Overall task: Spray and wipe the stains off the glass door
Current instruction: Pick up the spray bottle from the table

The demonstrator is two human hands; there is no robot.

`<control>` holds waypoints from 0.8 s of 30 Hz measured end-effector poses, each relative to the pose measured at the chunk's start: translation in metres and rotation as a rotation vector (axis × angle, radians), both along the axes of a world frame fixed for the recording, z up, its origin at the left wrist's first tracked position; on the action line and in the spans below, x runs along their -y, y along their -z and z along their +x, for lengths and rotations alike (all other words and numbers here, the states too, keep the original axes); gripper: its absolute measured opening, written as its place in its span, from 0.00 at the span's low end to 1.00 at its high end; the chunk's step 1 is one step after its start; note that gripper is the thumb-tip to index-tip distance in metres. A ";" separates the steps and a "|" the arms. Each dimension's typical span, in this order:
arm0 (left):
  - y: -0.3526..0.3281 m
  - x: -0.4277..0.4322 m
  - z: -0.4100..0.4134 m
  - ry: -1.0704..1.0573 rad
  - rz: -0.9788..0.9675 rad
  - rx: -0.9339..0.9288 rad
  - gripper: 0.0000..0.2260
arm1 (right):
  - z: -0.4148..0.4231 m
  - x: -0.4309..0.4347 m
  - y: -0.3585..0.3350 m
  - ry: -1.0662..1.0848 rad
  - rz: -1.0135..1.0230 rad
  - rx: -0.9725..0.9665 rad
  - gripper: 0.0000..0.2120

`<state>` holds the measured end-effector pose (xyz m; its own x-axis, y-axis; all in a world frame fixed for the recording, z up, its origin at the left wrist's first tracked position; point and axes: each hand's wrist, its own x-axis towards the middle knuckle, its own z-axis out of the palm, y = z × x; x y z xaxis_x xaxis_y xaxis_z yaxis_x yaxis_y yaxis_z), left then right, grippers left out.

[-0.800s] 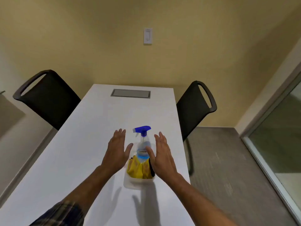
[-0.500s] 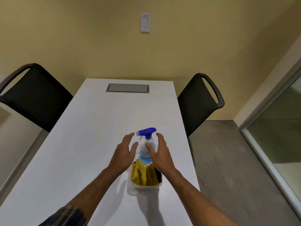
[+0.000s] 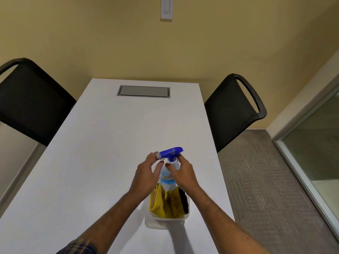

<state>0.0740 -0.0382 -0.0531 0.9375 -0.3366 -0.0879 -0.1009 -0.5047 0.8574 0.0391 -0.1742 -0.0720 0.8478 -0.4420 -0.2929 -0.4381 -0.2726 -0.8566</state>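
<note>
Blue-topped spray bottle [image 3: 169, 173] sits at 12 o'clock in the tub [image 3: 166, 219]; left hand [image 3: 145, 174] and right hand [image 3: 183, 176] curl loosely around it, not clamped, so I'd grab the neck and lift straight up.

— How many things sit around the counter [image 3: 102, 162]?
— Two black chairs [image 3: 233, 110], one spray bottle [image 3: 169, 173], one clear tub [image 3: 165, 219], one yellow cloth [image 3: 163, 202], two hands [image 3: 145, 177].
</note>
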 end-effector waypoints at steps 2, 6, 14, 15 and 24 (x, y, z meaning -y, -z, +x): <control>0.001 0.002 0.000 -0.011 -0.014 0.000 0.18 | 0.001 0.001 0.000 0.007 0.021 0.027 0.23; -0.003 0.003 0.004 -0.030 -0.024 0.005 0.18 | -0.002 0.001 -0.006 0.023 0.033 0.075 0.22; -0.034 0.007 0.013 0.077 -0.053 0.010 0.20 | -0.006 0.010 -0.055 0.083 0.074 0.226 0.22; -0.039 0.006 0.014 0.119 -0.053 -0.006 0.21 | -0.007 0.011 -0.065 0.099 0.088 0.255 0.23; -0.117 0.027 0.013 0.445 -0.141 -0.023 0.22 | -0.040 0.017 -0.164 0.268 0.149 0.532 0.18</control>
